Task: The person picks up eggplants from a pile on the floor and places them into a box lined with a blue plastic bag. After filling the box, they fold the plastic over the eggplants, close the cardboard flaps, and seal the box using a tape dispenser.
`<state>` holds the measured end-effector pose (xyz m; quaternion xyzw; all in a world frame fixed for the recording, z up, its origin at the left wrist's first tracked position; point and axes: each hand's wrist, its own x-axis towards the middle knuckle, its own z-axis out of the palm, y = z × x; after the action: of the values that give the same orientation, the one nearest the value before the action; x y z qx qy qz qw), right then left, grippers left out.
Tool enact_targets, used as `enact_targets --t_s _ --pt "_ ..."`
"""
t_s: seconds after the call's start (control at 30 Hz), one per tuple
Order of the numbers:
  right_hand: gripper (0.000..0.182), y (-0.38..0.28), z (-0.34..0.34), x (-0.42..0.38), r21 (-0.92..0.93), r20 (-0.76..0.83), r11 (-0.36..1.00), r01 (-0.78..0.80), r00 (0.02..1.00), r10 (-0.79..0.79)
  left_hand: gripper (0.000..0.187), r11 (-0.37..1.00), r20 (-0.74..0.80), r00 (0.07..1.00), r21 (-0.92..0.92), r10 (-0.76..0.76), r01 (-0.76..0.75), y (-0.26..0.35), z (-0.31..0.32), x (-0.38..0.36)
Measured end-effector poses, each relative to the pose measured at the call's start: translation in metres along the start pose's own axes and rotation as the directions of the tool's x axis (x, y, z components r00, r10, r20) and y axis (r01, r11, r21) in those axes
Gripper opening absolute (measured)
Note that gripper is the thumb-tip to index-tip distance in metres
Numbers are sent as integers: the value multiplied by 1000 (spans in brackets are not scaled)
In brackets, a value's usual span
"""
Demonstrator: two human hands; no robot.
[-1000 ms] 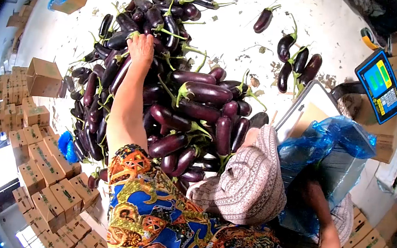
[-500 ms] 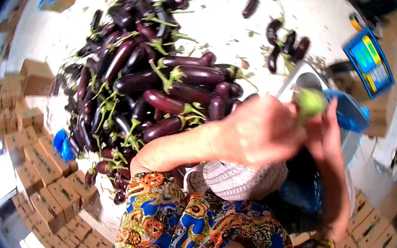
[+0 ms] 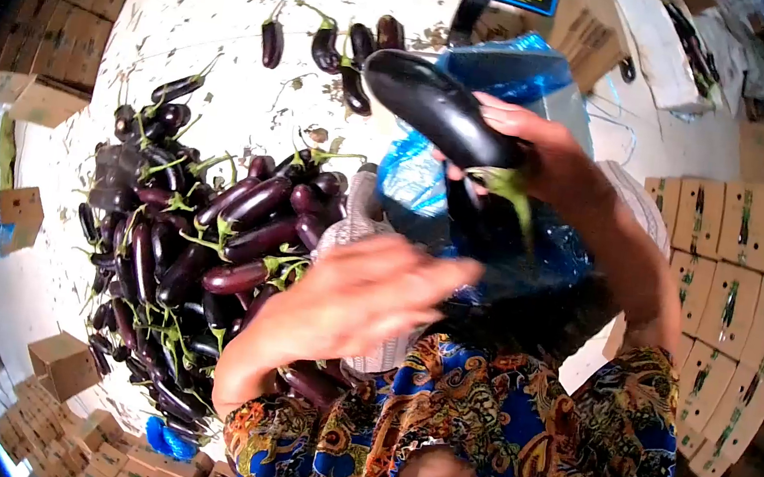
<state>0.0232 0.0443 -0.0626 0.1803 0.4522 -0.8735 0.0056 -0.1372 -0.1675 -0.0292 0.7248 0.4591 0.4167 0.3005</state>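
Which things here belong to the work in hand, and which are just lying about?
Seemingly in the work:
eggplant, held in the right hand
blue liner, beneath it in view
pile, near the left hand

Apparently just lying about:
stacked cartons, right
blue bundle, lower left

I'm seeing the eggplant (image 3: 442,111) gleaming, smooth and glossy, in the right fingers (image 3: 515,119); just beside them, blue plastic (image 3: 412,180) is glinting in crinkles. Behind the left fingers (image 3: 415,280), pale cloth (image 3: 358,221) is looking matt; well past the right fingers, cardboard boxes (image 3: 730,308) are showing dull.
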Motion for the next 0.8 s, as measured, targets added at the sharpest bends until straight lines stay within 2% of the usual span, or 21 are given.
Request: enact_targets --t_s 0.03,0.1,0.13,0.17,0.23,0.27,0.3,0.37,0.47,0.5,0.53,0.57,0.6,0.63,0.67,0.7,0.77,0.8 --pt "66 -4 -8 -17 -83 -54 996 -45 998 41 42 997 -80 995 -60 -53 48 -5 -5 -11" --pt "56 -18 -8 -49 -124 -139 988 -92 987 75 37 912 -215 895 -217 -391 347 -2 -22 -28" --pt "66 -19 -11 -64 -224 -202 964 -145 974 100 35 810 -317 759 -379 -569 448 -8 -19 -39" --pt "71 -14 -14 -67 -276 -274 939 -203 954 125 34 676 -373 578 -540 -726 501 -19 -14 -52" --pt "81 1 -27 -75 -367 -410 874 -319 899 156 30 662 -419 526 -592 -740 460 -53 -12 -65" --pt "81 12 -39 -76 -436 -430 827 -354 890 155 30 618 -430 453 -632 -781 467 -72 -6 -71" --pt "82 22 -51 -76 -499 -450 773 -390 880 153 29 635 -469 429 -576 -772 514 -83 0 -73" --pt "82 34 -57 -59 -430 -486 785 -446 847 216 27 631 -457 435 -552 -776 545 -113 16 -89" --pt "80 69 -76 -32 -525 -479 732 -435 862 168 26 514 -340 393 -662 -854 545 -130 38 -103" --pt "80 90 -88 -21 -489 -467 764 -421 866 177 26 484 -318 373 -679 -871 552 -138 46 -112" --pt "81 95 -85 -12 -515 -448 777 -363 886 116 27 481 -315 375 -697 -872 531 -147 51 -119" --pt "82 103 -74 0 -541 -411 787 -296 910 59 27 502 -353 357 -599 -865 624 -151 54 -133" --pt "83 101 -57 13 -443 -345 862 -246 934 89 26 535 -390 366 -607 -845 588 -159 60 -150" --pt "80 111 -43 29 -417 -454 877 -238 891 26 26 535 -391 367 -595 -844 599 -162 65 -163" --pt "77 131 -52 47 -675 -511 650 -349 857 -71 25 548 -408 366 -613 -837 570 -165 72 -175" --pt "75 157 -72 64 -834 -517 342 -433 830 -211 23 549 -430 351 -545 -832 634 -166 79 -184" --pt "86 189 -105 85 -858 -512 76 -508 857 -58 23 566 -456 357 -501 -816 655 -179 102 -212" --pt "85 203 -114 91 -818 -574 -20 -575 818 -25 23 511 -446 300 -489 -843 707 -161 99 -204"
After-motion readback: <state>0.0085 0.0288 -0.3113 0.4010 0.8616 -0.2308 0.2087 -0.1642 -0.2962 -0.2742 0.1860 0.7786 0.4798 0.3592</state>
